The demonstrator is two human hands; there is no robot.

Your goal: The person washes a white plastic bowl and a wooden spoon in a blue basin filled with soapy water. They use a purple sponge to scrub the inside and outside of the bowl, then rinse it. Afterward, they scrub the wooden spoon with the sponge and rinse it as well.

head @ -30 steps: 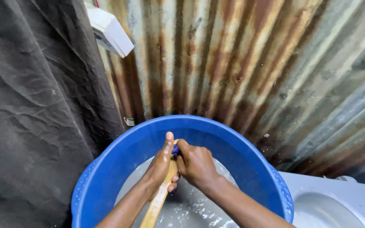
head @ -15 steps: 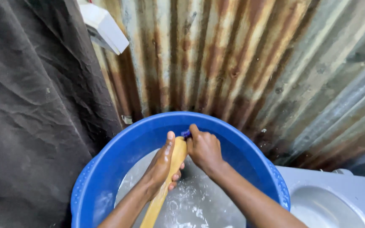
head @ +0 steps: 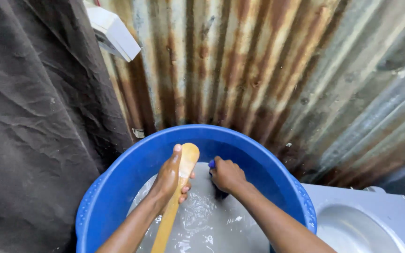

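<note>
A round blue plastic basin [head: 118,182] holds soapy grey water. My left hand [head: 168,175] grips a long wooden spoon [head: 187,157] by its upper part, with the flat rounded end pointing up over the basin and the handle running down toward me. Just right of the spoon, my right hand [head: 227,175] is closed around a small blue scrubbing piece [head: 211,164]; only its tip shows past my fingers. Both hands are wet and hover just above the water, a short gap between them.
A rusty corrugated metal wall [head: 268,70] stands right behind the basin. Dark cloth [head: 29,122] hangs at the left. A white box [head: 116,30] is fixed high on the wall. At the lower right a grey surface holds a shiny metal bowl [head: 352,232].
The spoon has been pushed up and forward, its rounded end now well above my left hand. My right hand has come off the spoon and moved to its right.
</note>
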